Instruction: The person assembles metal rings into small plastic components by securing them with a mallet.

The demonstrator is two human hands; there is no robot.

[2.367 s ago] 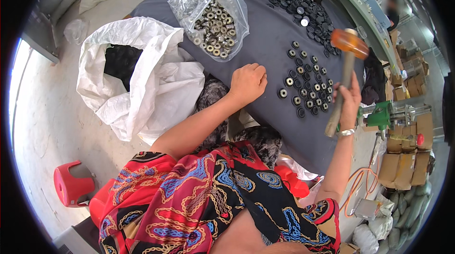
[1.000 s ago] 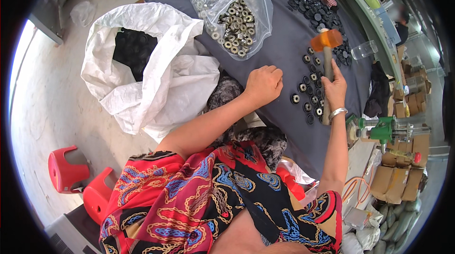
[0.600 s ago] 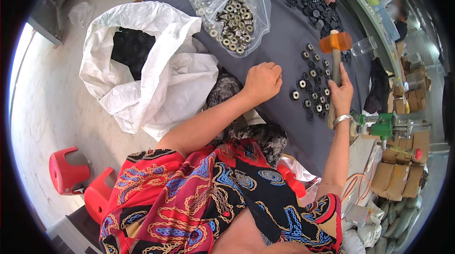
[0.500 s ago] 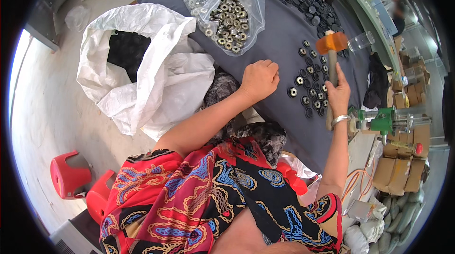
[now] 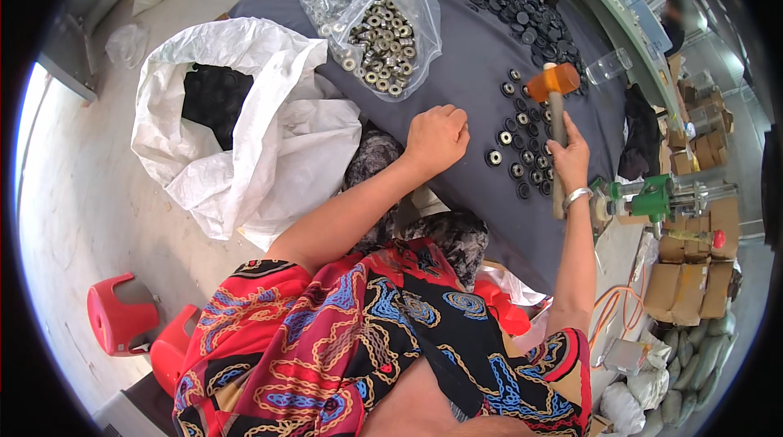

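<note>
Mallet point(image 5: 557, 115) sits further left than in the earliest frame — there it leans right of the parts cluster, now its orange head covers the cluster's upper right end, right of frame centre, handle nearly vertical in the picture. Right hand point(image 5: 573, 156) moves left with it: clamped on the wooden handle, thumb along the left side, index finger pointing up the frame. Can't tell if the head touches anything below it.

Left hand point(image 5: 436, 142) stays near frame centre, fingers curled together in a loose fist; can't see whether anything is inside. Black round parts point(image 5: 527, 157), several with metal centres, lie between the hands on the grey cloth point(image 5: 469, 54).

Clear bag point(image 5: 426, 37) of metal rings point(image 5: 382, 50) at upper centre, white sack point(image 5: 277, 123) with black pieces point(image 5: 214, 103) at left. Black discs point(image 5: 530, 21) heaped at upper right, clear jar point(image 5: 609, 67) just right of the mallet head — green machine point(image 5: 652, 199) at right
</note>
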